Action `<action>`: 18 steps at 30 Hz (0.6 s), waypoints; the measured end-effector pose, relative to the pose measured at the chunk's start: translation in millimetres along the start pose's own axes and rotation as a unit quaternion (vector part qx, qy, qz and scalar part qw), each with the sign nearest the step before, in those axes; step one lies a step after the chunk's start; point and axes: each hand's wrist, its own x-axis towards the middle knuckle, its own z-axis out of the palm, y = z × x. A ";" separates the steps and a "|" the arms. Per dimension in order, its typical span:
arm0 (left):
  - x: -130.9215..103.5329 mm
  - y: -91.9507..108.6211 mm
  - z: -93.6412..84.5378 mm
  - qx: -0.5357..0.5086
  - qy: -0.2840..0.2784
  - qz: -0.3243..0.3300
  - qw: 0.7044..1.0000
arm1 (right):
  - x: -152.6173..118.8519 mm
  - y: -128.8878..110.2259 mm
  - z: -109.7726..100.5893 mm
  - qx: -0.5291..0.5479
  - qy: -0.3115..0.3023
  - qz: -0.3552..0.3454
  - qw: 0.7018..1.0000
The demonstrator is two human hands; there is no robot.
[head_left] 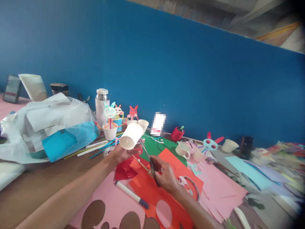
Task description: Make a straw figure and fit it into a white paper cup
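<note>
1. The left hand [124, 156] grips the cup [131, 136], held tilted above the table [38, 183].
2. The cup looks light, thin-walled and easily dented; its base or rim probably offers the firmest hold.
3. The right hand's [165, 174] fingers curl around the scissors' [155, 173] handles, blades towards the cup; contact is unclear.

Your left hand [124, 155] held a tilted white paper cup [131, 136]. Your right hand [166, 175] gripped scissors [152, 167], blades directed toward the cup.
</note>
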 end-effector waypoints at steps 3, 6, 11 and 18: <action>1.9 -1.2 -6.5 0.000 0.010 -0.016 1.000 | 0.4 2.0 -5.2 -0.060 0.023 -0.028 0.998; 1.9 5.2 -10.0 0.007 0.020 -0.020 1.000 | 2.5 4.8 -14.6 -0.139 0.040 -0.070 0.987; -1.7 30.8 -8.4 0.020 -0.038 -0.101 0.994 | 8.9 11.0 -30.1 -0.245 0.064 -0.114 0.961; -5.0 37.7 -8.2 0.095 -0.031 -0.098 0.990 | 11.7 11.7 -37.3 -0.331 0.068 -0.135 0.931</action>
